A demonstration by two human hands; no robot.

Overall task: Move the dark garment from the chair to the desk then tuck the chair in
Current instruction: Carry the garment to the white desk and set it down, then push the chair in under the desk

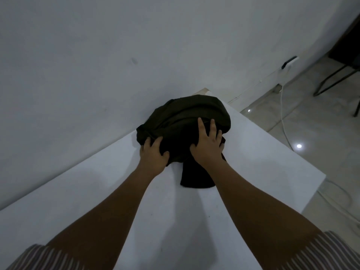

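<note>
The dark garment [181,115] lies bunched in a mound on the white desk [87,184], near its far corner by the wall. One dark flap trails toward me between my arms. My left hand [153,153] grips the mound's near left edge with curled fingers. My right hand [207,144] presses on the near right side, fingers spread over the cloth. The task's chair is out of view.
A white wall [97,55] runs along the desk's far edge. To the right is a pale tiled floor [319,121] with a white cable [282,112] from a wall socket [290,62]. Dark metal furniture legs [331,78] stand at the far right.
</note>
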